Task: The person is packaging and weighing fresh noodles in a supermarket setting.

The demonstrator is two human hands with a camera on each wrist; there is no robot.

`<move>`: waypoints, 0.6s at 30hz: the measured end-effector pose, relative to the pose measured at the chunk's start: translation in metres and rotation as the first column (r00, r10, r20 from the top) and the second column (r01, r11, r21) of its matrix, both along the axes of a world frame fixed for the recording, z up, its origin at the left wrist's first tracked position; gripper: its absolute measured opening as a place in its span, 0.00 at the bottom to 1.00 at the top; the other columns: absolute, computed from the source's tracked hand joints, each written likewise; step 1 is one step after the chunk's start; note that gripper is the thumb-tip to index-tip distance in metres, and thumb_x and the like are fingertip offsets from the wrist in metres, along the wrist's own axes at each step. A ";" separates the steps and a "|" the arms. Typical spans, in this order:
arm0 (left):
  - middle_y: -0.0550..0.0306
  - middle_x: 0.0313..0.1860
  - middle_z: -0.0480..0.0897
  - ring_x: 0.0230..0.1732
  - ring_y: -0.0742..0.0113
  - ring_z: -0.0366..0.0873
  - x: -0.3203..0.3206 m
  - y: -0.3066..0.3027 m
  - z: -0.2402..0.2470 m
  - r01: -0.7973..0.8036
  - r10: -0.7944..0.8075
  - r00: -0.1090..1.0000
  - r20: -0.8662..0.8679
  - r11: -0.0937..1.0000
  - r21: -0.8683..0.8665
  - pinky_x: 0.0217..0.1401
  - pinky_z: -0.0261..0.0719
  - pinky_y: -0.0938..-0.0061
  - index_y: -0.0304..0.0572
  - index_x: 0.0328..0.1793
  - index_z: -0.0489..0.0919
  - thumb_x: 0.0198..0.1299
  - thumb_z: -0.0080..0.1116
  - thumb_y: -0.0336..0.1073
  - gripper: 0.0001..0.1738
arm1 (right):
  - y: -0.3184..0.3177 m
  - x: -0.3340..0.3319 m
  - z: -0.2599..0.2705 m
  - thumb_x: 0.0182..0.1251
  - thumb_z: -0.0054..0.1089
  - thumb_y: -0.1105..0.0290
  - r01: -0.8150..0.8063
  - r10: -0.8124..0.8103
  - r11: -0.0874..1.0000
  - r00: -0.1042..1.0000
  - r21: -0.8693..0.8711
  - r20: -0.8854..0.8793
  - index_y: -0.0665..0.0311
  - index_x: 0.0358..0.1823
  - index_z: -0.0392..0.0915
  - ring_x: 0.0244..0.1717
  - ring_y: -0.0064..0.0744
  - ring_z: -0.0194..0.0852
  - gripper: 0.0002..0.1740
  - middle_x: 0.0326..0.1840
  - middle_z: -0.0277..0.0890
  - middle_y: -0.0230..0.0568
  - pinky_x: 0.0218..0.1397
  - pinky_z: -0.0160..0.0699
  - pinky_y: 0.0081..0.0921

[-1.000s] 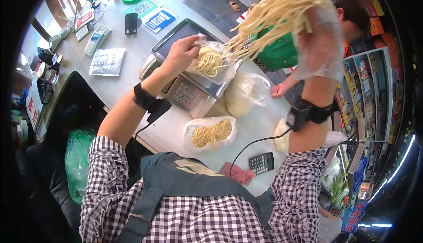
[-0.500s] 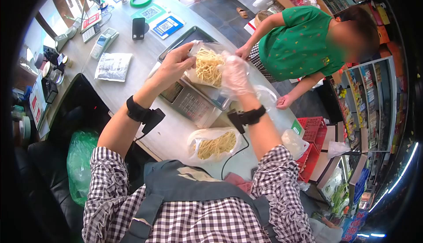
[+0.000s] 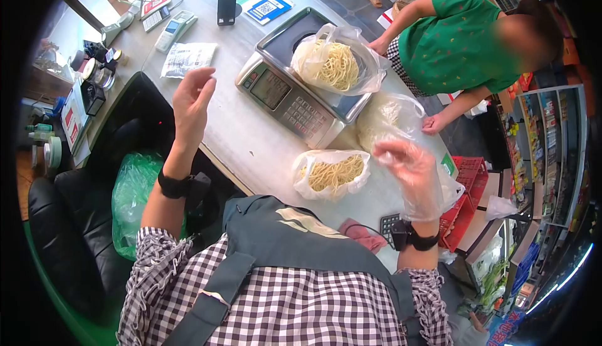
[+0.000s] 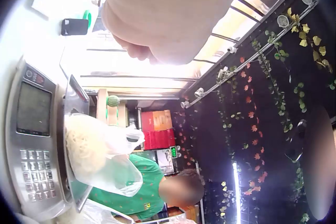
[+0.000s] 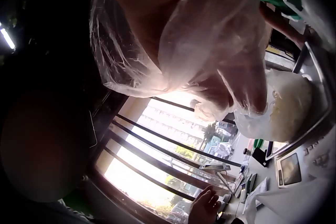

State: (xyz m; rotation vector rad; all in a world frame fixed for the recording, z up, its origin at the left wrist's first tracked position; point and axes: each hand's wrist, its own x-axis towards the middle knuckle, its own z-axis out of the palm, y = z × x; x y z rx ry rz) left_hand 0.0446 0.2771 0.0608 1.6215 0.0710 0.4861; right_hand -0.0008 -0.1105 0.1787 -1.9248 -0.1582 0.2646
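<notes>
My bare left hand [image 3: 192, 104] is raised over the counter's near left side, fingers relaxed and holding nothing. A thin clear plastic glove covers my right hand [image 3: 411, 173], which hangs with loosely bent fingers and grips nothing. It is beside a large clear bag of pale noodles [image 3: 382, 123]. On the metal pan of a digital scale [image 3: 291, 95] sits a plastic bag [image 3: 307, 64] with its mouth open, filled with noodles [image 3: 338, 67]. Nearer to me, a second white bag [image 3: 304, 186] of noodles stands on the counter. In the left wrist view, the scale's display [image 4: 34, 108] faces the camera.
Across the counter [image 3: 229, 139] stands a person in a green shirt [image 3: 451, 45], one hand near the scale. A phone [image 3: 226, 10], a white packet [image 3: 188, 59] and a card terminal [image 3: 175, 31] lie at the left. A pink cloth [image 3: 364, 236] and calculator [image 3: 390, 225] are near me.
My right hand lowered noodles from the air into the bag on the scale, then drew back empty to the right. My left hand let go of that bag and moved left.
</notes>
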 end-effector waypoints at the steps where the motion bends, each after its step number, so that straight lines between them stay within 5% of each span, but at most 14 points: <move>1: 0.65 0.39 0.79 0.38 0.81 0.72 -0.012 0.004 -0.006 0.003 -0.003 0.999 -0.050 1.000 0.002 0.43 0.70 0.84 0.35 0.54 0.79 0.66 0.58 0.29 0.12 | 0.002 -0.017 -0.005 0.65 0.60 0.79 0.059 -0.055 0.997 0.996 0.055 -0.073 0.71 0.47 0.82 0.45 0.24 0.79 0.10 0.42 0.82 0.37 0.52 0.76 0.20; 6: 0.66 0.37 0.79 0.37 0.82 0.71 -0.038 -0.011 -0.018 0.040 -0.041 0.983 -0.180 0.999 -0.009 0.41 0.70 0.86 0.36 0.55 0.79 0.66 0.58 0.29 0.12 | 0.012 -0.034 -0.023 0.65 0.60 0.79 0.015 -0.004 0.995 0.993 0.098 -0.117 0.70 0.47 0.82 0.45 0.24 0.78 0.10 0.44 0.82 0.38 0.51 0.76 0.22; 8: 0.69 0.36 0.77 0.38 0.82 0.71 -0.045 -0.026 -0.022 0.195 -0.210 0.960 -0.186 0.976 -0.095 0.42 0.68 0.85 0.37 0.55 0.79 0.65 0.57 0.27 0.13 | 0.025 -0.037 -0.052 0.62 0.63 0.77 -0.115 0.115 0.993 0.993 -0.001 -0.026 0.70 0.44 0.81 0.43 0.32 0.79 0.10 0.41 0.82 0.41 0.51 0.76 0.25; 9: 0.68 0.32 0.75 0.34 0.82 0.70 -0.050 -0.035 -0.017 0.371 -0.378 0.900 -0.216 0.926 -0.073 0.40 0.69 0.85 0.39 0.64 0.74 0.63 0.58 0.26 0.21 | 0.031 -0.030 -0.092 0.61 0.63 0.75 -0.187 0.221 0.945 0.970 -0.267 0.104 0.70 0.46 0.80 0.43 0.40 0.80 0.12 0.41 0.81 0.46 0.51 0.78 0.28; 10: 0.68 0.31 0.75 0.32 0.82 0.70 -0.061 -0.065 0.020 0.707 -0.666 0.692 -0.279 0.704 0.073 0.37 0.69 0.84 0.42 0.72 0.67 0.61 0.59 0.25 0.31 | 0.027 -0.038 -0.136 0.61 0.63 0.73 -0.196 0.332 0.826 0.927 -0.529 0.175 0.70 0.48 0.79 0.44 0.48 0.80 0.14 0.41 0.80 0.51 0.52 0.79 0.31; 11: 0.67 0.29 0.74 0.30 0.81 0.70 -0.061 -0.066 0.011 0.716 -0.681 0.692 -0.238 0.689 0.109 0.35 0.70 0.82 0.44 0.76 0.63 0.58 0.60 0.24 0.37 | 0.026 -0.033 -0.163 0.58 0.63 0.72 -0.209 0.301 0.840 0.948 -0.500 0.108 0.70 0.47 0.78 0.44 0.53 0.79 0.15 0.41 0.79 0.54 0.51 0.78 0.35; 13: 0.61 0.28 0.77 0.28 0.71 0.76 -0.071 -0.102 0.022 0.850 -0.784 0.522 -0.336 0.447 0.277 0.34 0.75 0.75 0.48 0.74 0.66 0.57 0.63 0.27 0.36 | 0.022 -0.043 -0.182 0.56 0.64 0.71 -0.196 0.239 0.846 0.971 -0.497 0.023 0.70 0.46 0.78 0.44 0.57 0.77 0.17 0.42 0.78 0.57 0.50 0.78 0.39; 14: 0.58 0.28 0.78 0.27 0.66 0.79 -0.072 -0.108 0.025 0.857 -0.745 0.487 -0.455 0.309 0.412 0.34 0.76 0.72 0.49 0.71 0.68 0.56 0.64 0.28 0.34 | 0.033 -0.043 -0.191 0.54 0.63 0.71 -0.051 0.194 0.777 0.968 -0.627 0.162 0.70 0.44 0.78 0.44 0.55 0.78 0.16 0.40 0.78 0.57 0.49 0.78 0.40; 15: 0.58 0.28 0.78 0.27 0.66 0.79 -0.072 -0.113 0.012 0.858 -0.750 0.484 -0.450 0.307 0.411 0.34 0.76 0.72 0.49 0.71 0.68 0.56 0.64 0.28 0.34 | 0.035 -0.043 -0.196 0.53 0.63 0.72 0.112 0.167 0.679 0.939 -0.725 0.301 0.70 0.42 0.78 0.43 0.53 0.79 0.14 0.39 0.78 0.56 0.47 0.77 0.41; 18: 0.55 0.31 0.79 0.29 0.61 0.80 -0.069 -0.124 -0.022 0.748 -0.800 0.538 -0.265 0.307 0.589 0.35 0.77 0.67 0.49 0.62 0.73 0.56 0.65 0.32 0.26 | 0.023 -0.043 -0.210 0.51 0.63 0.72 -0.002 0.279 0.734 0.912 -0.679 0.299 0.69 0.38 0.79 0.39 0.53 0.79 0.13 0.36 0.79 0.55 0.44 0.78 0.40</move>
